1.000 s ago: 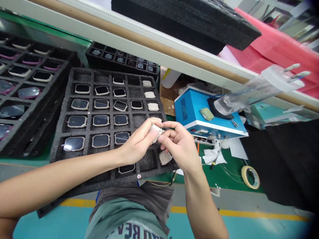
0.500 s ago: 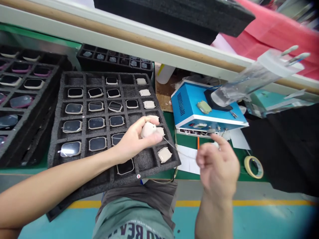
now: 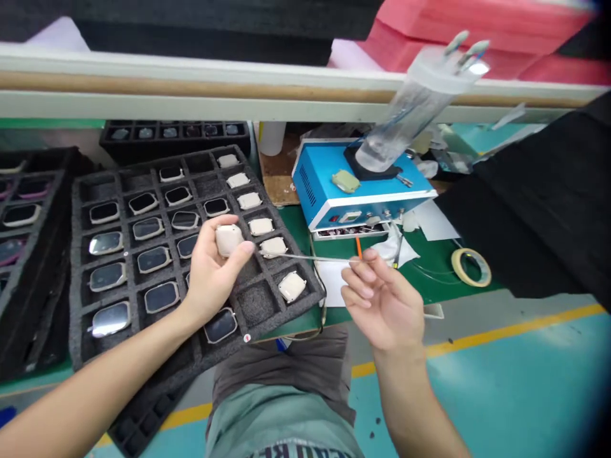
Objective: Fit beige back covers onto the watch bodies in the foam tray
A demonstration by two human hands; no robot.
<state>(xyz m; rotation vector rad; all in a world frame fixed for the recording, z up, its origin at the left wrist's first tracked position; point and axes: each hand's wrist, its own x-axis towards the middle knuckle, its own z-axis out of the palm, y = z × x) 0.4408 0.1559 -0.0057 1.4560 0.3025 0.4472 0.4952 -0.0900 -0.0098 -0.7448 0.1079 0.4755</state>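
Note:
My left hand (image 3: 214, 264) is closed around a cream smartwatch case (image 3: 228, 240), its thumb along the near edge. That hand is over the dark foam tray (image 3: 260, 312). A thin pale strand (image 3: 310, 257) stretches sideways from near my left thumb to my right hand (image 3: 384, 296). My right thumb and forefinger pinch its end, with the other fingers curled. Where the strand meets the case is hard to make out. Dark-screened smartwatches (image 3: 161, 297) fill many tray compartments, and several cream cases (image 3: 292, 286) line its right column.
A blue control box (image 3: 324, 178) stands behind my right hand, with a pale green watch case (image 3: 346, 181) and a clear tube holder (image 3: 396, 114) on top. A tape roll (image 3: 471, 267) lies at right. Another foam tray (image 3: 52, 254) is at left; a shelf edge (image 3: 191, 89) crosses above.
My right hand, blurred before, has come into a pinch, and the strand now runs nearly level and straight. My head view has shifted, moving the tray left in the picture. My left hand keeps the case.

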